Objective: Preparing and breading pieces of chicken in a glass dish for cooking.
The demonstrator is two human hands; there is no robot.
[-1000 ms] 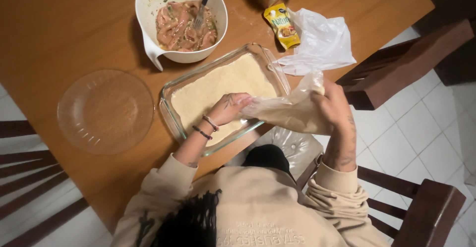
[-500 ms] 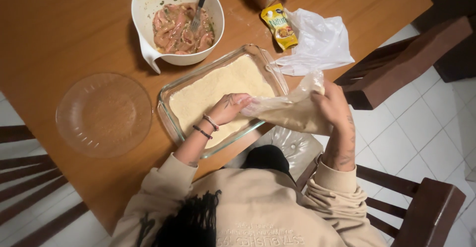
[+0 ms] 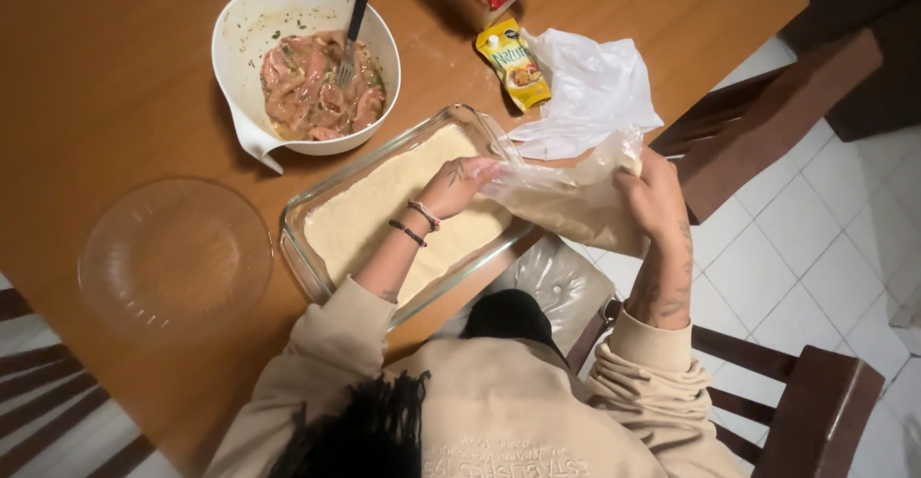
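A rectangular glass baking dish filled with pale breadcrumbs lies on the wooden table. My left hand is over the dish and grips the mouth of a clear plastic bag holding more crumbs. My right hand holds the bag's other end, raised at the table's edge, so the bag lies tilted toward the dish.
A white bowl of marinated raw meat with a fork stands behind the dish. A clear glass plate lies at the left. A yellow sachet and a crumpled white bag lie at the right. Wooden chairs surround the table.
Both hands keep their hold on the bag over the dish. The view has shifted slightly; nothing else has visibly moved.
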